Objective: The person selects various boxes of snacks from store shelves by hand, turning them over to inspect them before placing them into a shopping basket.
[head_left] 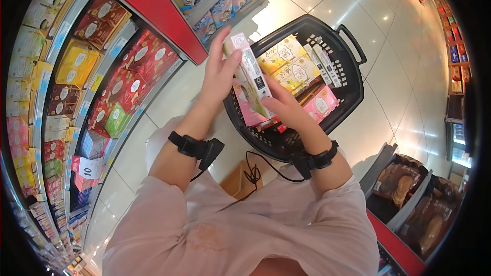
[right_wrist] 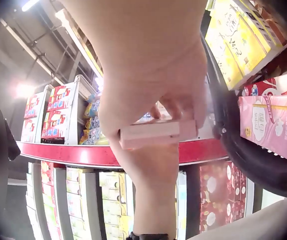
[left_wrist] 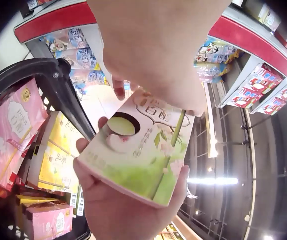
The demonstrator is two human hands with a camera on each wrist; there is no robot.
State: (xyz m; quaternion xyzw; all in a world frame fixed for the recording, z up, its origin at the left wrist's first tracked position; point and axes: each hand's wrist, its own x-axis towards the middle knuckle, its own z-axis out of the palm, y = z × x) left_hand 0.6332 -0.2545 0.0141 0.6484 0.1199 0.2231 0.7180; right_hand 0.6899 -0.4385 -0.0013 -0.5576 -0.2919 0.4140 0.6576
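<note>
Both hands hold one flat pink, white and green carton (head_left: 250,74) above the basket's near left side. The left hand (head_left: 220,74) grips its upper left end, and the right hand (head_left: 286,103) holds the lower right end. In the left wrist view the carton's front (left_wrist: 146,145) shows a dark bowl of pale green liquid, blossoms and lettering. Only a narrow pale pink edge of it shows in the right wrist view. Below stands a black shopping basket (head_left: 353,97) with yellow cartons (head_left: 294,71), pink cartons (head_left: 322,105) and other boxes inside.
Shelves of boxed goods (head_left: 79,64) curve along the left. Blue snack bags (head_left: 222,13) sit on a rack ahead, beyond a red shelf edge (head_left: 174,10). At the lower right are large brown packages (head_left: 429,214). A cable (head_left: 255,171) hangs between the wrist cameras; pale floor tiles (head_left: 388,87) lie around the basket.
</note>
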